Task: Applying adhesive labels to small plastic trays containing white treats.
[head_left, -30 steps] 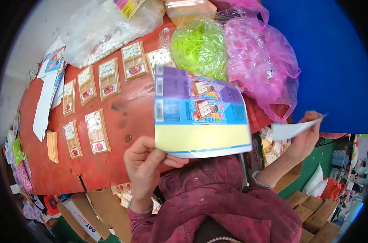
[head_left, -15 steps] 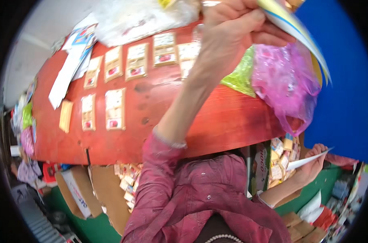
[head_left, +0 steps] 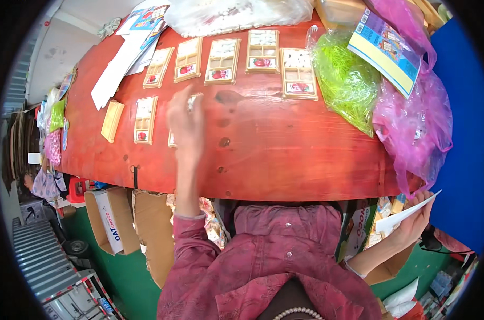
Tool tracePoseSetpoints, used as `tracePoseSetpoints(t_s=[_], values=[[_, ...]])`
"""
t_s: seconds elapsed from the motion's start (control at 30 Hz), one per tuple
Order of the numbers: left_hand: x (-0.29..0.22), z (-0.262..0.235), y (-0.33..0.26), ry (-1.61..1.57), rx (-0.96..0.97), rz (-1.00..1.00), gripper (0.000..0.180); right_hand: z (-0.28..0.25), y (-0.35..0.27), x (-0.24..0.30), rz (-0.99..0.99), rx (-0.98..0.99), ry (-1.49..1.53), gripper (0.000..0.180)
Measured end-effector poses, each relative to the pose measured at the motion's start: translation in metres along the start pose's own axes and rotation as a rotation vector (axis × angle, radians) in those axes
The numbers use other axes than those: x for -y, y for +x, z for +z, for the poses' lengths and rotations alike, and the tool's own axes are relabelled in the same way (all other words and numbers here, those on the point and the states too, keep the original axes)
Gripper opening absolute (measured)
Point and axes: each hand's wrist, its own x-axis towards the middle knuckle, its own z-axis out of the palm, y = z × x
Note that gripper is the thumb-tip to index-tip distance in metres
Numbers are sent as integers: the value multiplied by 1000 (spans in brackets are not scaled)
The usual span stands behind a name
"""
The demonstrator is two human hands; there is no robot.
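The left hand [head_left: 186, 120] is at centre left of the frame, over a tray [head_left: 171, 140] that shows only at its upper and lower left edges; the hand is blurred, so I cannot tell how far its fingers are spread, whether they touch the tray or whether they hold anything. At lower right, the right hand [head_left: 417, 218] is closed lightly on a white card [head_left: 402, 214], pinching its right end while the rest juts out to the left. The card looks light and fairly stiff, likely to crease if squeezed hard; an edge between thumb and fingers should be hold enough. More trays of the same kind stand in a row across the top of the frame, such as the one at upper centre left [head_left: 222, 61], with small white pieces [head_left: 224, 49] at its far end and a red fruit picture [head_left: 219, 74] at its near end. The trays look like thin, smooth plastic, light and a little springy: a grip on both long sides, kept level, should suit, since a tilt could spill the loose-looking pieces and a hard squeeze could bow the walls. At upper right, a printed sheet [head_left: 387, 50] lies over a pink bag [head_left: 412, 125]; it looks glossy and floppy, best taken by one edge.
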Motion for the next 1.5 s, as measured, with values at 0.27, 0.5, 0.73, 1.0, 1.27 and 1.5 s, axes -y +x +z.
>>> tracePoseSetpoints(t_s=[0.27,0.5,0.73,1.0,1.27,1.5], values=[[61,-34,-54,9,234,-207,39,11,13,-25,23,-126,-243,24],[-34,2,-91,25,314,-2,48,41,-3,-52,44,95,-178,30],[-97,15,-118,5,302,74,54,120,-13,-80,-269,136,-486,13],[-135,-38,-110,-1209,885,-189,62,153,-44,-105,-1087,521,-1338,14],[-139,-32,-149,-1749,788,-851,60,138,-76,-142,-444,1021,-1394,33],[-119,-27,-153,-1736,577,-1024,29,107,-53,-124,-265,706,-1736,33]])
